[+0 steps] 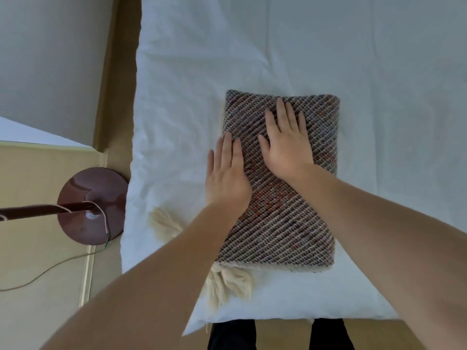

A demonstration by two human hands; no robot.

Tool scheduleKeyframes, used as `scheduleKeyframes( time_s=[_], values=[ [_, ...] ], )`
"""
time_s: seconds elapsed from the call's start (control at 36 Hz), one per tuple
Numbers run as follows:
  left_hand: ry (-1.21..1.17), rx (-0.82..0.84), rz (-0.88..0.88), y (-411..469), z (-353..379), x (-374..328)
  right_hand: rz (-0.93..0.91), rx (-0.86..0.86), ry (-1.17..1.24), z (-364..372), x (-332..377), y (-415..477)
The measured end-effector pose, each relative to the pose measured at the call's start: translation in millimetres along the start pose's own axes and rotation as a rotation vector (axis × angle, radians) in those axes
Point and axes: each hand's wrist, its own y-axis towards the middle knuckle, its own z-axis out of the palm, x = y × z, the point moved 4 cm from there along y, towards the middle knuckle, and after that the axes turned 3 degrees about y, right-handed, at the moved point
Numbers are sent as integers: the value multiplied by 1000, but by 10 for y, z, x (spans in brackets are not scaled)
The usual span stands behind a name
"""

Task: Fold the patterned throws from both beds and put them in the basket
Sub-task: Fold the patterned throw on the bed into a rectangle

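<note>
A patterned throw (285, 223), woven in grey, cream and rust diagonals, lies folded into a compact rectangle on the white bed (192, 97). Cream tassels (227, 284) stick out at its near left corner and left side. My left hand (226, 175) lies flat with straight fingers on the throw's left edge, partly over the sheet. My right hand (286, 142) presses flat on the upper middle of the throw, fingers spread. No basket is in view.
A brown floor lamp base (91, 205) with its pole and a thin cord stands on the beige floor left of the bed. A second white bed corner (22, 132) shows at far left. My dark trouser legs (232, 334) stand at the bed's near edge.
</note>
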Motion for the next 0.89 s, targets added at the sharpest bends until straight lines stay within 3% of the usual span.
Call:
scheduleKeyframes(
  time_s=[0.14, 0.28, 0.61, 0.67, 0.89],
  values=[
    [183, 4, 84, 702, 37, -185, 68, 79, -109, 64, -339, -48],
    [244, 32, 92, 970, 147, -171, 130, 86, -70, 144, -502, -7],
    [217, 43, 91, 1090, 206, -126, 266, 29, 23, 119, -818, 41],
    [251, -33, 65, 743, 11, -203, 194, -5, 45, -56, -750, -207],
    [276, 36, -15, 430, 175, -215, 268, 113, 58, 181, -486, -664]
  ],
)
